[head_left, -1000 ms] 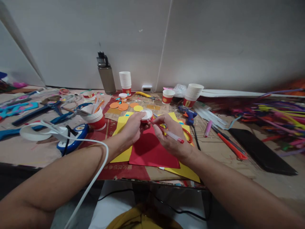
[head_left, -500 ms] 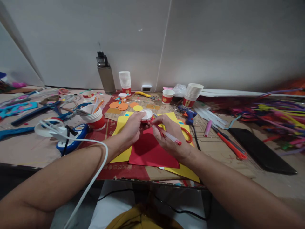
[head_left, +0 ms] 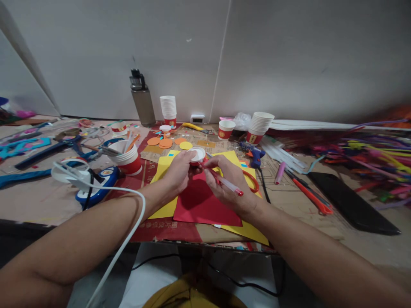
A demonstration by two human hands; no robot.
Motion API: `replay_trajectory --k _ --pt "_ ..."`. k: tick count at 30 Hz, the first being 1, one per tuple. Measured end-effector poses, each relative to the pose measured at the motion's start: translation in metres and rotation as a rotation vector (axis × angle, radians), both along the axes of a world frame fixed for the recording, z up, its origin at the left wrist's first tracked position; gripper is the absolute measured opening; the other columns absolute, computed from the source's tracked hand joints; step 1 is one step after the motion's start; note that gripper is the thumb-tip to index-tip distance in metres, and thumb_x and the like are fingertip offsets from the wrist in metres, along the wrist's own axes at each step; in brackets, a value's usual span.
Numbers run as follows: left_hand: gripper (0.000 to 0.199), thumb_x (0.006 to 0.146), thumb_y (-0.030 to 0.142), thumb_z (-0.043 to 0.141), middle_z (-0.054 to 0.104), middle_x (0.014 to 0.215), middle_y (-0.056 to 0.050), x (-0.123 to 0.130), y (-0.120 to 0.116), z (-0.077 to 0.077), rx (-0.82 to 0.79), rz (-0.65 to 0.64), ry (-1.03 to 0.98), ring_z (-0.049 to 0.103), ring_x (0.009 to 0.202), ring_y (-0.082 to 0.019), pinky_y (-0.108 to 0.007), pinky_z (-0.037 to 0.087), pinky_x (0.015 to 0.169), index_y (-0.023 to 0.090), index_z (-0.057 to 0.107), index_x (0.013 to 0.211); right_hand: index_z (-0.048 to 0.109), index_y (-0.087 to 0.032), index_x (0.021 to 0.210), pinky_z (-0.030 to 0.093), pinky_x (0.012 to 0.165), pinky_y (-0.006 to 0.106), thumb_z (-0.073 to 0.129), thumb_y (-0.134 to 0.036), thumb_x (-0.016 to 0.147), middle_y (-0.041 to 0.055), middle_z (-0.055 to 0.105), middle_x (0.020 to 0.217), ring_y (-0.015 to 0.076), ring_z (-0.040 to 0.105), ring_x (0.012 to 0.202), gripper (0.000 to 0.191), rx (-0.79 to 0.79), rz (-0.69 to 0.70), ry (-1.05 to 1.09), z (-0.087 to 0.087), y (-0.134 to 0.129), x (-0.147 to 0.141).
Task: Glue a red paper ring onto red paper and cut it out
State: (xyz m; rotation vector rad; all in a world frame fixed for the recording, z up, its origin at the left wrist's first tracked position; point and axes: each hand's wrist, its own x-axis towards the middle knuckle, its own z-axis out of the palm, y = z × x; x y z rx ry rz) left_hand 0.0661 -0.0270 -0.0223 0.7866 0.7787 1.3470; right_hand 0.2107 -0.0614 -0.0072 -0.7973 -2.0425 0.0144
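My left hand [head_left: 180,172] is closed around a small red-and-white paper cup piece [head_left: 198,155], its white round face turned up. In my right hand [head_left: 226,179] is a pen [head_left: 231,186] with a clear barrel and red end, its tip side at the cup piece's right edge. Both hands are above a red paper sheet [head_left: 205,201], which lies over yellow paper [head_left: 163,205]. Orange-handled scissors [head_left: 252,181] lie partly hidden behind my right hand.
Orange paper discs [head_left: 165,143] and a yellow disc [head_left: 186,145] lie beyond my hands. Stacked paper cups [head_left: 168,109] and a bottle [head_left: 143,105] stand by the wall. To the right are a blue glue gun [head_left: 256,157], a red-handled cutter [head_left: 313,196] and a black phone-like slab [head_left: 353,203]. A white cable [head_left: 141,214] crosses my left forearm.
Almost nothing differs. The pen's red end has dipped very slightly to the left, and the white cable loop at the left has shifted a little to the right.
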Motion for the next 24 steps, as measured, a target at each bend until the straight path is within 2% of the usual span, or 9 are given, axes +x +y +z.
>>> replay_trajectory --k 20,24 --pt "0.013 0.07 0.023 0.066 0.059 0.064 0.001 -0.0001 0.0018 -0.0012 -0.008 0.038 0.012 0.052 0.05 -0.009 -0.02 0.04 0.046 0.015 0.056 0.076 0.051 -0.022 0.09 0.049 0.067 0.031 0.05 -0.019 0.088 0.004 0.063 0.083 0.0177 0.061 0.076 0.005 -0.019 -0.009 -0.043 -0.0014 0.0003 0.0002" --pt "0.014 0.071 0.023 0.065 0.058 0.065 0.001 -0.0008 0.0013 0.0004 0.018 0.029 0.045 0.052 0.051 -0.009 -0.02 0.041 0.046 0.016 0.055 0.077 0.052 -0.023 0.091 0.05 0.068 0.031 0.052 -0.017 0.087 0.003 0.064 0.082 0.0172 0.062 0.075 0.007 0.006 0.009 0.008 0.0036 -0.0026 0.0014"
